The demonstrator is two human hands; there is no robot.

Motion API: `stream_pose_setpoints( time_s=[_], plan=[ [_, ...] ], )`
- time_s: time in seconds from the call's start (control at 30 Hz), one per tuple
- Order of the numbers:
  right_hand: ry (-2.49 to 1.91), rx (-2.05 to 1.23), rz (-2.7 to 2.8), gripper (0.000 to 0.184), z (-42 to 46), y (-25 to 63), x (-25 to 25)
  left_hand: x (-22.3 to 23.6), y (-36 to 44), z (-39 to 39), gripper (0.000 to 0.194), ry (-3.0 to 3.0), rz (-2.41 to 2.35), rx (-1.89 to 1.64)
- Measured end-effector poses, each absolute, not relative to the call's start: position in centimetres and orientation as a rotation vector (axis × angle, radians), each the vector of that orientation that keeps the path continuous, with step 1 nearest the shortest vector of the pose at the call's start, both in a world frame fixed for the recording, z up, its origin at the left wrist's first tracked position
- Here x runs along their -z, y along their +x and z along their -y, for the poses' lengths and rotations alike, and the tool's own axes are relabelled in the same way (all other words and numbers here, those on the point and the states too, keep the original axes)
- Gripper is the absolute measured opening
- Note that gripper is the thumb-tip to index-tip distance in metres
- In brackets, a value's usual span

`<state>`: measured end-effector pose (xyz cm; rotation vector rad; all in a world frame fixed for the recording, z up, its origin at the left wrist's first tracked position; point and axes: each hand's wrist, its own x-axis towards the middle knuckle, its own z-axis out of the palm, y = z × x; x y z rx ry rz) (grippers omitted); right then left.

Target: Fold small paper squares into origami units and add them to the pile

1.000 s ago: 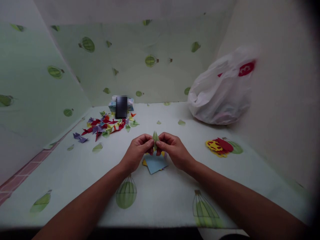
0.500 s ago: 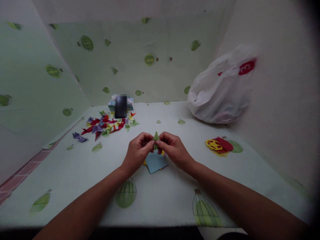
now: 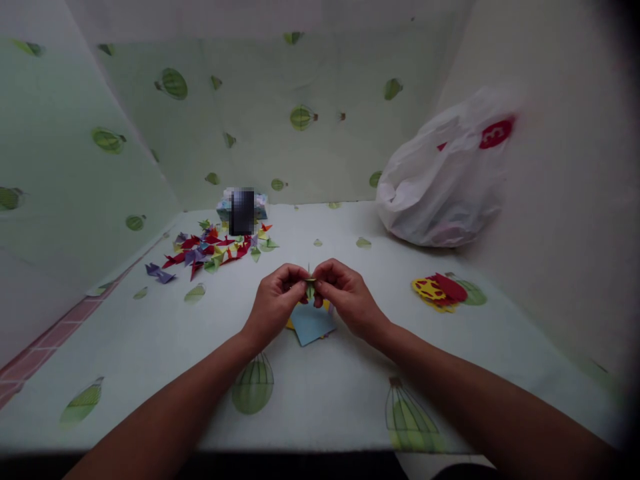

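Observation:
A small piece of folded green paper (image 3: 310,291) is pinched between my two hands above the middle of the table. My left hand (image 3: 281,293) grips its left side with thumb and fingers. On the other side, the thumb and fingers of my right hand (image 3: 341,288) are closed on it. A thin point stands up from its top, and my fingers cover much of the rest. Below the hands lies a stack of square paper sheets (image 3: 313,325), light blue on top with yellow edges showing underneath.
Many-coloured folded paper pieces (image 3: 213,250) are heaped at the back left, before a tissue box (image 3: 261,207) and a dark, blurred-out object (image 3: 242,213). A white plastic bag (image 3: 440,187) stands at the back right. Red and yellow cut-outs (image 3: 437,292) lie on the right.
The green paper has changed shape between my fingers: its broad upright point now looks thin, with a flap spread crosswise below. Both hands stay in nearly the same place.

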<state>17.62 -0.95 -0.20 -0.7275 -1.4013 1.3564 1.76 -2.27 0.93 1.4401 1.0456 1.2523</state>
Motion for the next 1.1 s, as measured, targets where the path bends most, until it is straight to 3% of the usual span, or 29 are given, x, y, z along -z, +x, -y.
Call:
stream_pose_setpoints(
  time_s=[0.33,0.53,0.7,0.83,1.1],
  plan=[
    [-0.721,-1.270,1.470,0.003,1.07,17.80,0.09,-0.99,1.75,2.30,0.014,1.409,-1.019,-1.305],
    [-0.724,-1.296,1.378,0.016,1.13,17.66,0.03,-0.55,1.86,2.28,0.020,1.465,-1.038,-1.441],
    [-0.828,-1.132,1.514,0.019,1.38,17.72,-0.09,-0.37,1.81,2.37,0.029,1.502,-1.096,-1.436],
    [-0.882,-0.937,1.605,0.015,1.58,17.73,0.09,-0.48,1.78,2.24,0.019,1.455,-1.120,-1.353],
    [-0.838,-0.851,1.712,0.011,1.67,17.81,0.07,-0.92,1.73,2.37,0.017,1.555,-1.206,-1.345]
  ],
)
